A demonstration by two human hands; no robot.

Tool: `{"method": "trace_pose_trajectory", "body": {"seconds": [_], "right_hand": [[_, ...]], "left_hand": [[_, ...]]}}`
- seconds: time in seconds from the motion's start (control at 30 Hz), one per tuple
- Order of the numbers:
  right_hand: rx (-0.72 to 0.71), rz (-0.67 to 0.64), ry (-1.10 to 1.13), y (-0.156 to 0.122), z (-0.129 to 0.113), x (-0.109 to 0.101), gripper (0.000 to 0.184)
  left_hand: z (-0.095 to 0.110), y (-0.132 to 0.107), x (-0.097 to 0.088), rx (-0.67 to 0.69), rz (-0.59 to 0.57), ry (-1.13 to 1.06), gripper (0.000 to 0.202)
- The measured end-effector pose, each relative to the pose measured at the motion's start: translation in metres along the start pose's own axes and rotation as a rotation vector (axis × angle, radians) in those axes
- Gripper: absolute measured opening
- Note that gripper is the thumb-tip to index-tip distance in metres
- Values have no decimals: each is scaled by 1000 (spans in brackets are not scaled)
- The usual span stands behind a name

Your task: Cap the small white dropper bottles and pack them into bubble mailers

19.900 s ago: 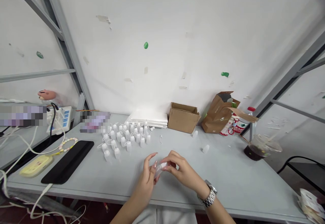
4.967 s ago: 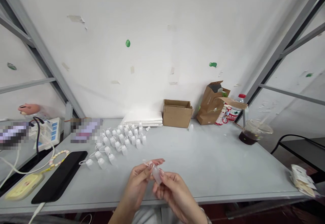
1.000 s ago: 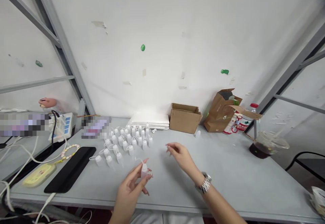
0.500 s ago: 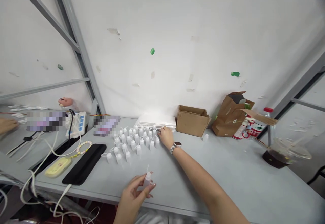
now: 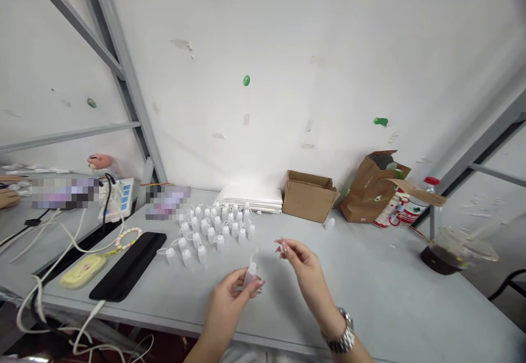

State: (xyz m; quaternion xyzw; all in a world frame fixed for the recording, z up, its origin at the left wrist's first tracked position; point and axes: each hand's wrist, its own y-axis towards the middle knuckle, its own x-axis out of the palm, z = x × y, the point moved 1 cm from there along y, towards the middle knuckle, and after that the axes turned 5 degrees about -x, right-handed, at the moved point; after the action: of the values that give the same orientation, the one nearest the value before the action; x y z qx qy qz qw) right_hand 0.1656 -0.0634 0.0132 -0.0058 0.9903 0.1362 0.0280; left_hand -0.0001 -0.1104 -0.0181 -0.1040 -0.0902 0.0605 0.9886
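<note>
Left hand (image 5: 230, 300) grips small dropper bottle (image 5: 249, 275) between thumb and fingertips. The bottle is translucent soft plastic, cylindrical with a thin tapered nozzle, upright, and held just above the counter (image 5: 370, 291) near its front edge. Right hand (image 5: 304, 264) is raised just beside the bottle, not touching it. Thumb and forefinger are pinched close, other fingers loosely curled; can't tell if anything tiny sits in the pinch. Metal-link watch (image 5: 343, 334) on the right wrist.

Counter is flat, matte, pale grey. Behind the hands is a cluster of bottles (image 5: 213, 228), same small white type, standing in rough rows, some with looped cap tethers. A stack of white sheets (image 5: 252, 198), flat and glossy, lies against the wall. To its right is an open cardboard box (image 5: 309, 196), then a creased brown paper bag (image 5: 372, 187). One lone bottle (image 5: 329, 223) lies near the box.

Far right is a clear plastic cup (image 5: 452, 248) holding a dark drink under a domed lid. On the left are a long black pad (image 5: 127, 264) with rounded ends, a yellow rounded case (image 5: 83, 271), a bead bracelet (image 5: 129, 237) and white cables (image 5: 49, 291).
</note>
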Motion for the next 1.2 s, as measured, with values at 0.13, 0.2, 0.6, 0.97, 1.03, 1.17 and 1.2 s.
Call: {"method": "trace_pose_trajectory", "body": {"seconds": [0.13,0.2,0.6,0.97,1.03,1.17,1.2], "right_hand": [[153,67,254,-34,-9,4,27],[189,90,301,-41,-10,6,26],[-84,40,-65,-55,-10,7,11],[-162,-303,-510,-47,-19,-7,22],[-174,-294,-556,-46,-20,-6,20],[-224,-406,-493,-45,-27,-9,14],[-243,-439,-498,-45,-27,-10,15]], "left_hand": [[2,-7,13,8,-39,27,30],[1,-11,15,36,-26,66,29],[5,-22,17,265,-47,371,21],[5,-21,12,417,-47,508,26],[4,-20,11,461,-22,511,26],[0,-18,8,520,-3,521,26],[-2,-18,8,548,-2,536,26]]}}
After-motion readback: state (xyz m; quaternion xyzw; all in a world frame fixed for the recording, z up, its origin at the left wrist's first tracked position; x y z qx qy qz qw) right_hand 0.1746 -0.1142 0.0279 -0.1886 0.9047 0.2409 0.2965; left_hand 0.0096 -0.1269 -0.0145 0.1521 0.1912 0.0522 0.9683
